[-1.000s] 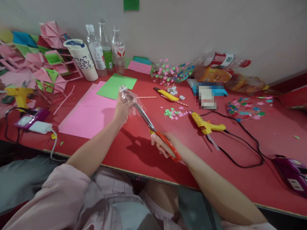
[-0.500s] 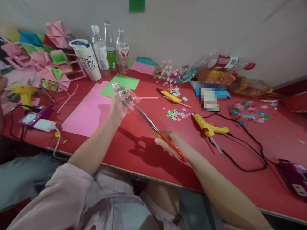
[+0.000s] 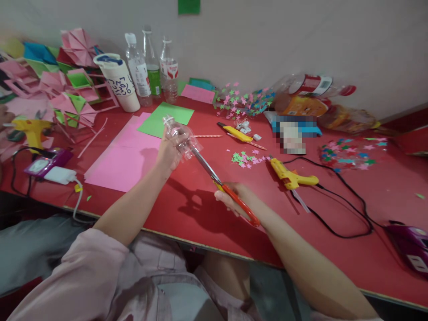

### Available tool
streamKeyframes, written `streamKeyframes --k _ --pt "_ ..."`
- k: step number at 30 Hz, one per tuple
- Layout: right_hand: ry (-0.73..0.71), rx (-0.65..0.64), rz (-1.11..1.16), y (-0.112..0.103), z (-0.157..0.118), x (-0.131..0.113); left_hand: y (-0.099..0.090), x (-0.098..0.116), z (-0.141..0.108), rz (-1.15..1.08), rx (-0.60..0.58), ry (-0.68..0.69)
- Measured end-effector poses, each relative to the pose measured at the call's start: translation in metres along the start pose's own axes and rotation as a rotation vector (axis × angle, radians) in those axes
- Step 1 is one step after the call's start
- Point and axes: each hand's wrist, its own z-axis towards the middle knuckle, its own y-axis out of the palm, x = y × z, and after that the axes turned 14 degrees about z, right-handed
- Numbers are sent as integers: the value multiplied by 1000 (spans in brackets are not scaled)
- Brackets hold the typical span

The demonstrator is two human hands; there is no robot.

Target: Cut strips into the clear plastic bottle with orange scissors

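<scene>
My left hand is closed around a cut clear plastic bottle top, its neck pointing up and left. In my right hand are scissors with red-orange handles, the fingers wrapped round them. The scissor blades point up and left, and their tips meet the cut edge of the bottle top. Whether the blades are slightly parted at the tips is hard to tell. Pink paper and a green sheet lie beside and behind my left hand.
A yellow glue gun with a black cord lies at right, near star cutouts and a yellow cutter. Bottles and a white cup stand behind. Another glue gun and paper crafts are at left.
My left hand has moved slightly right and turned the bottle top, whose cut edge now meets the scissor tips. My right hand has hardly moved.
</scene>
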Motion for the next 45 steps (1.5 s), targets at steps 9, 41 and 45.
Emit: streamKeyframes --k 9,41,45 --pt "30 0 97 6 6 5 0 -1 0 -7 -13 7" --pt "-73 -76 113 -10 29 -30 -6 3 15 -129 12 17" --pt "-96 -76 87 -7 31 -29 -6 6 17 -142 57 19"
